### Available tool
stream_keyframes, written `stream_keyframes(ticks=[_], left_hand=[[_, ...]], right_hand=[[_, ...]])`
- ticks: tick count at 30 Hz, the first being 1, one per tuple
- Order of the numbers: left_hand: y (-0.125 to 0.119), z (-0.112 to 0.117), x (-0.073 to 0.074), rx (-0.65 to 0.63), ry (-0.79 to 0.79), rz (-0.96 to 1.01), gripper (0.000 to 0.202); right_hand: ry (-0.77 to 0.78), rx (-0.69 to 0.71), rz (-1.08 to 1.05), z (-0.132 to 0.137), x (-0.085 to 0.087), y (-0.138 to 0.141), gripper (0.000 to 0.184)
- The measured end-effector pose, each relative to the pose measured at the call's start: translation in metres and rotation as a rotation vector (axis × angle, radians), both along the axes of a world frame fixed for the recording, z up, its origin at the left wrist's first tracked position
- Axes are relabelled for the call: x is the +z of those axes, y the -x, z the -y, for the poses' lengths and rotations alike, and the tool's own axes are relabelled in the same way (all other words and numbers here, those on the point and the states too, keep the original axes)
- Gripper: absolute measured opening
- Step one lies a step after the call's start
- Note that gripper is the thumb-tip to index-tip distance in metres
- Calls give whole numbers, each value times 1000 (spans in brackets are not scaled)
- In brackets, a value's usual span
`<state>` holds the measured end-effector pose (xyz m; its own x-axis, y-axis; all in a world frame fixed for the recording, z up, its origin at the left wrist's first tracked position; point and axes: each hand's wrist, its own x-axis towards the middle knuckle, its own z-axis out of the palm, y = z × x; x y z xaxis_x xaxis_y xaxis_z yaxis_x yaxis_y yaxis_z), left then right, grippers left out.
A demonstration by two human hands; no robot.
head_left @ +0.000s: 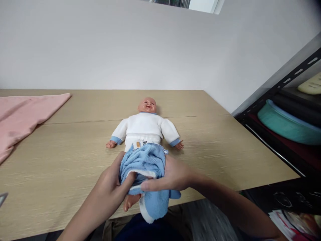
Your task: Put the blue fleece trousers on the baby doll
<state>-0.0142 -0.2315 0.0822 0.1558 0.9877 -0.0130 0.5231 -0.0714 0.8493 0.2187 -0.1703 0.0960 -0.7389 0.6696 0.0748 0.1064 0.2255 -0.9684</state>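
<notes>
Doll [144, 124]: on its back on the table [215, 160], head toward the far edge, one bare foot [130, 202] by the near edge; white top, blue cuffs, diaper [137, 139] visible at waist.
Blue garment [147, 157]: bunched over the doll's legs, one white-trimmed end reaching past the near edge.
Left hand [114, 180]: gripping the garment's left side, thumb in the trimmed opening.
Right hand [173, 174]: gripping the opposite side, thumb across the opening's rim.
Pink cloth [27, 112]: left of doll, reaching close to the far edge.
Shelf [272, 144]: beside the right edge, teal basin [288, 124] on it.
</notes>
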Motion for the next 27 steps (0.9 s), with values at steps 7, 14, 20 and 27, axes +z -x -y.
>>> stream_keyframes(ticks=[7, 14, 20, 27], left_hand=[[-2, 20, 13, -4, 45, -8, 38], [11, 51, -6, -93, 217, -25, 43], [14, 58, -38, 0, 266, -225, 38], [15, 39, -45, 2, 228, -177, 47]], right_hand=[[-586, -283, 329, 19, 2, 10, 14], [-562, 89, 711, 37, 14, 17, 18], [-585, 56, 896, 45, -2, 41, 29], [-538, -67, 933, 44, -11, 51, 33]])
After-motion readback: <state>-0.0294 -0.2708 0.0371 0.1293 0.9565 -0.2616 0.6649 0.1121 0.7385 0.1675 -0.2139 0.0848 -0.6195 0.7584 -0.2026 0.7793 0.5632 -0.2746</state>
